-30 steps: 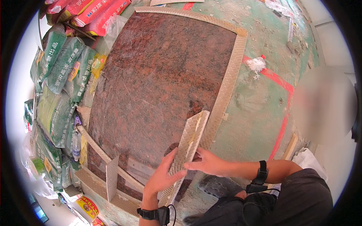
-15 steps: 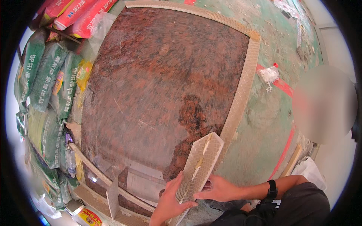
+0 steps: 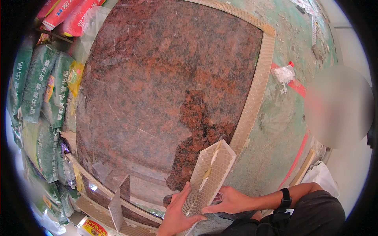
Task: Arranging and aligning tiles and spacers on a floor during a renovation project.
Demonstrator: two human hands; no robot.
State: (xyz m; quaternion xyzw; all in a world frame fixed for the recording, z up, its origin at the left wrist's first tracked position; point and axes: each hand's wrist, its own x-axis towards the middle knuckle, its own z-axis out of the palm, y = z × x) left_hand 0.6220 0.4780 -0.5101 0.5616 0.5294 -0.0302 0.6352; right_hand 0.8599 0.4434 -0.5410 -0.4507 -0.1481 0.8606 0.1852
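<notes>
From here I see the strip (image 3: 212, 169) at the slab's near right side, its pasty streak facing up. The left hand (image 3: 179, 212) clasps its left edge, thumb across the face; the right hand (image 3: 229, 200) pinches the right edge. Green sacks (image 3: 39, 88) lie left of the slab (image 3: 157, 74), red tape (image 3: 296, 159) right.

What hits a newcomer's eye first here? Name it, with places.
The large, glossy red-and-black slab fills the middle. Toward the bottom of the picture, the left hand and right hand hold a pale ridged strip bearing a cream-coloured streak. Green sacks crowd the left side, with red sacks at upper left.
</notes>
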